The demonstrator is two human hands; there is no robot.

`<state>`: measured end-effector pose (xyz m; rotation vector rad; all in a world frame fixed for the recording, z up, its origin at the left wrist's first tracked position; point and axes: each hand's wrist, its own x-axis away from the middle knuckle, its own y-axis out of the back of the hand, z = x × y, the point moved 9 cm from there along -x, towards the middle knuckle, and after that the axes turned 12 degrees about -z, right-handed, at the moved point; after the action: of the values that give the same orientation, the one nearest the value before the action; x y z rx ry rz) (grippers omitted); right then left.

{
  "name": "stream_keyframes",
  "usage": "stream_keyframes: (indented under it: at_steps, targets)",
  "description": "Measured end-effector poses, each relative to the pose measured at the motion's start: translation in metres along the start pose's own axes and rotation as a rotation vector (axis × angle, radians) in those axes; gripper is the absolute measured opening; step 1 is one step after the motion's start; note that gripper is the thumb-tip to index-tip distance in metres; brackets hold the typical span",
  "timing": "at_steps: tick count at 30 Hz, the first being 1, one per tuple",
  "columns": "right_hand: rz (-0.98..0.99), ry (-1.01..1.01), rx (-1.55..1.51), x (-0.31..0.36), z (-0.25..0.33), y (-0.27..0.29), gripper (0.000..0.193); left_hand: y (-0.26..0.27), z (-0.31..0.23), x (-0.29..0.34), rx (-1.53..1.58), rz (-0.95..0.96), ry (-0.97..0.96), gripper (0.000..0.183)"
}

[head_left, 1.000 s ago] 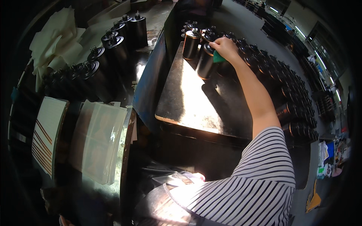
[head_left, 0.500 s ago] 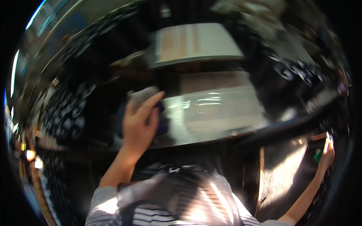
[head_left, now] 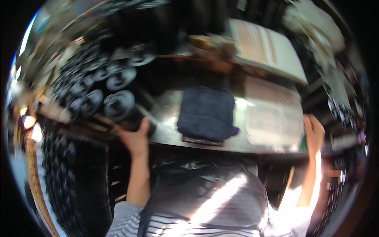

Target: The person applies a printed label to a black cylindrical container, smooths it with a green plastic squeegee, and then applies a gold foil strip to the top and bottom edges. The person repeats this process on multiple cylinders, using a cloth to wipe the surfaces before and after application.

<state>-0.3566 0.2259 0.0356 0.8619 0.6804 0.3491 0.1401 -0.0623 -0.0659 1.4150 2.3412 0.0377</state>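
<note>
My left hand (head_left: 136,137) is at the left end of the metal worktop, thumb and fingers spread apart. It is nearest to a black cylindrical part with a pale ringed top (head_left: 119,105); blur hides whether they touch. At the worktop's right edge, my right hand (head_left: 314,132) has bent fingers around a small green object (head_left: 303,143), mostly hidden. Between my hands lies a dark blue folded cloth (head_left: 206,112) on a flat brown-edged piece, with a bit of purple at its right side. A clear-covered pale sheet (head_left: 272,114) lies to its right.
Several more black ringed parts (head_left: 85,89) crowd the far left. Behind the pale sheet stands a white box with orange stripes (head_left: 264,43), beside a brownish lump (head_left: 209,45). Crumpled plastic (head_left: 316,23) is at the far right. The metal worktop (head_left: 164,114) ends close to my apron.
My left hand has left the dark blue cloth and moved left to the black parts. My right hand has risen from low at the right to the worktop's edge. The view has turned left.
</note>
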Motion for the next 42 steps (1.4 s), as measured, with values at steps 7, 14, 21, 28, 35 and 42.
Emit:
stream_keyframes:
  at_steps: [7,14,21,28,35,42]
  targets:
    - [0.187,0.091,-0.145,0.014,0.022,-0.046,0.017,-0.043,-0.130,0.048,0.919,0.802,0.143,0.083]
    - [0.228,0.498,-0.060,0.065,0.068,-0.089,0.008,-0.175,-0.127,0.044,0.478,0.978,0.265,0.042]
    - [0.272,0.630,0.112,0.073,0.091,-0.141,0.014,-0.172,-0.119,0.040,0.376,0.869,0.282,0.064]
    - [0.235,0.792,0.485,0.089,0.117,-0.154,0.012,-0.156,-0.129,0.056,0.371,0.672,0.298,0.068]
    - [0.175,-0.080,-0.088,0.016,0.023,-0.110,0.014,-0.146,-0.119,0.026,0.429,0.658,0.230,0.057]
    - [-0.181,0.010,0.886,-0.008,-0.079,-0.011,0.057,-0.130,-0.091,-0.012,0.596,0.735,0.221,0.039]
